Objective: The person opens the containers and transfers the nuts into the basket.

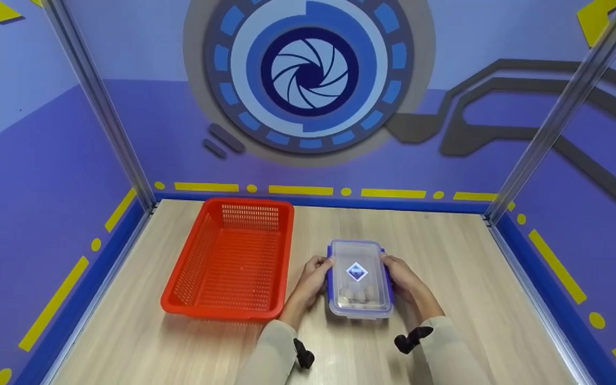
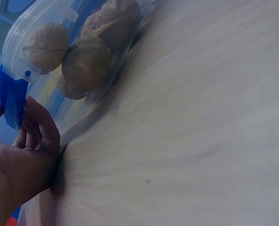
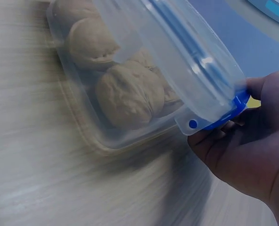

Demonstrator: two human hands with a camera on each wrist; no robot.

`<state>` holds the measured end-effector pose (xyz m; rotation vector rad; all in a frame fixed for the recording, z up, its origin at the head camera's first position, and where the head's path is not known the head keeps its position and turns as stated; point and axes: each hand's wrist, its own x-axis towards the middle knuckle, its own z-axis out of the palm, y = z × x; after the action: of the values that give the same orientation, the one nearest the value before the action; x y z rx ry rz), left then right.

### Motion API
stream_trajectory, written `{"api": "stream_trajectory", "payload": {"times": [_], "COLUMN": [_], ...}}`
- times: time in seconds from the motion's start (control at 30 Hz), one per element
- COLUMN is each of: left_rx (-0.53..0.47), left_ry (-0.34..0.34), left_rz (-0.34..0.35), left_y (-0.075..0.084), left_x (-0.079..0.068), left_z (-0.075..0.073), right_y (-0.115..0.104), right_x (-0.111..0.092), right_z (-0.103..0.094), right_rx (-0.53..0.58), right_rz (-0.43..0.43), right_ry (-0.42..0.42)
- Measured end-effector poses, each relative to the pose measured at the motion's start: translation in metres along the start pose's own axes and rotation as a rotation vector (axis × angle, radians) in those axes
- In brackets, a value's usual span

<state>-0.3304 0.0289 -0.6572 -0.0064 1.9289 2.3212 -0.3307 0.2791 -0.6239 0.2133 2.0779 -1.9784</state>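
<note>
A clear plastic food container (image 1: 353,251) with a translucent lid and blue side latches is between my hands in the head view. Several walnuts (image 3: 130,94) show through its wall, gathered at the near end. My left hand (image 1: 309,280) grips the left side, thumb above and fingers curled below the blue latch (image 2: 12,96). On the opposite side, my right hand (image 1: 407,278) pinches the other blue latch (image 3: 229,113) between thumb and fingers. The lid lies over the container and carries a diamond-shaped label (image 1: 356,271).
To the left of the container stands a red plastic basket (image 1: 222,312) with slotted walls and nothing inside. Both sit within a wooden tabletop (image 1: 447,251). Patterned blue-purple panels (image 1: 142,123) and metal posts (image 1: 543,115) enclose the back and sides.
</note>
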Motion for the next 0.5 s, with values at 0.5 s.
{"api": "stream_trajectory", "payload": {"times": [0.5], "left_rx": [0.030], "left_ry": [0.016], "left_rz": [0.020], "left_y": [0.0052], "left_x": [-0.0023], "left_z": [0.0030], "right_y": [0.0018], "right_x": [0.0010], "right_z": [-0.0005], "right_rx": [-0.035], "right_rz": [-0.048], "right_ry": [-0.013]}}
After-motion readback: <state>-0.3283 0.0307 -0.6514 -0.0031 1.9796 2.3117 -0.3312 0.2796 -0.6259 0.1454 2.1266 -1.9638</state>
